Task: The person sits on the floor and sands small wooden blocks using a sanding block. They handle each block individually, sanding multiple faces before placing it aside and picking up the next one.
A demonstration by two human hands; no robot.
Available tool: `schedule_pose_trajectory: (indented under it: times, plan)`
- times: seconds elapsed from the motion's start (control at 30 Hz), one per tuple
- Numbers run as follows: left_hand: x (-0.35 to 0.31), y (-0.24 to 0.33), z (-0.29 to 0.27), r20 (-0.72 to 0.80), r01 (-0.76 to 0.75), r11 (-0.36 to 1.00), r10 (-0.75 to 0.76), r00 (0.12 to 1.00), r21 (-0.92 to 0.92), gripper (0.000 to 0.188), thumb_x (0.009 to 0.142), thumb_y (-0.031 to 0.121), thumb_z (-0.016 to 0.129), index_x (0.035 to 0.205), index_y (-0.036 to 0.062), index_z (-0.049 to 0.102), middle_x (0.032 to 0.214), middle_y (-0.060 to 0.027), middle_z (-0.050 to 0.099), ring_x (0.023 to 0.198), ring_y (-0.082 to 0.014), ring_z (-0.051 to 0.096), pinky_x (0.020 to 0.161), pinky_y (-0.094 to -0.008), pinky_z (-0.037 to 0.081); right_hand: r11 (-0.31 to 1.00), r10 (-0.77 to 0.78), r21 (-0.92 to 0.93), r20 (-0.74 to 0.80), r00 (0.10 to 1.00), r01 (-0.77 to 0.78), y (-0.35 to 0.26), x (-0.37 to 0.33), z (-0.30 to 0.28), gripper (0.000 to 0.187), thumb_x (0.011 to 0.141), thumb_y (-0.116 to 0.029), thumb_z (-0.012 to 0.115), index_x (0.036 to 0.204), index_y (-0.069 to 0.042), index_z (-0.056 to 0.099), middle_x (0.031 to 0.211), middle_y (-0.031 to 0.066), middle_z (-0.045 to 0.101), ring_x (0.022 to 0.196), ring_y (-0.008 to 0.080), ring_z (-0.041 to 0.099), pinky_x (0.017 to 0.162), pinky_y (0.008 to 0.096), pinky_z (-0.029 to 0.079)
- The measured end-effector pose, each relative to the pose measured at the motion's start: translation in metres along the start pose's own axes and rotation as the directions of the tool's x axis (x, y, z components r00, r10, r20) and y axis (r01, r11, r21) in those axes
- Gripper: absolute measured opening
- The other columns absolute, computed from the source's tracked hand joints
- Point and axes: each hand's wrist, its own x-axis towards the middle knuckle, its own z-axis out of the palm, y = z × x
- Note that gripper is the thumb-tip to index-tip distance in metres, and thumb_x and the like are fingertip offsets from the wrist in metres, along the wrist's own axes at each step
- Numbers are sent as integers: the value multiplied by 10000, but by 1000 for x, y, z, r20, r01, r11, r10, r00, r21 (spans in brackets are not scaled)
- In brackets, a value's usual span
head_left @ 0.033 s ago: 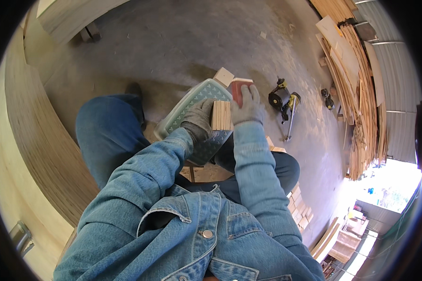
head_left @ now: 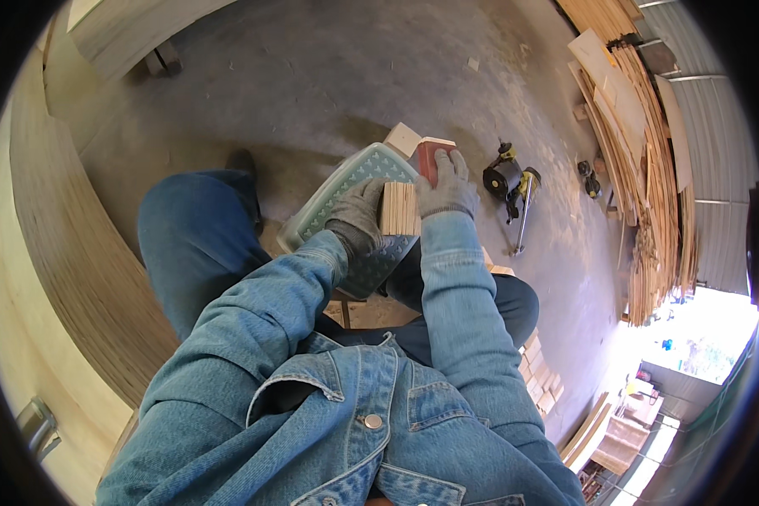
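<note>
My gloved left hand [head_left: 357, 212] is closed around the left side of a wooden block [head_left: 401, 208] with layered, striped edges. The block rests over a pale green plastic bin [head_left: 333, 179] with a light pattern, tilted between my knees. To the right, my gloved right hand [head_left: 449, 187] grips a red-faced block [head_left: 428, 160] with a pale top edge, just beyond the layered block's upper right corner. The fingers of that hand lie over the red face. A pale wooden block [head_left: 402, 139] sits behind the bin; its base is hidden.
On the concrete floor at right lies a black and yellow power tool [head_left: 506, 179], with a smaller one [head_left: 590, 179] beyond. Stacked boards [head_left: 637, 143] line the right wall. Cut wood pieces [head_left: 538, 371] lie by my right knee. A long wooden panel [head_left: 93, 253] runs along the left.
My right hand and the red-faced block have shifted very slightly, and the fingers sit a little differently on it. The left hand and the layered block are almost unmoved.
</note>
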Motion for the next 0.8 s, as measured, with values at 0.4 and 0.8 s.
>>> schedule_pose_trajectory:
  times: [0.4,0.8]
  plan:
    - [0,-16,4,-70,-87,996,88,994,24,998,663,376,900,1512,154,424,1455,-175,523,1392,-385,500,1193,-466,417,984,-113,-139,-19,993,110,27,-138,8,782,836,-398,783,1529,-125,546,1628,181,429,1329,441,556,1110,539,457]
    - [19,-66,85,-163,-324,826,280,946,-460,684,914,286,776,1486,72,470,1442,-147,571,1361,-303,561,1152,-451,456,990,104,-108,71,992,-96,22,-6,32,599,958,-382,609,1542,-287,513,1634,109,390,1311,393,575,1074,513,515]
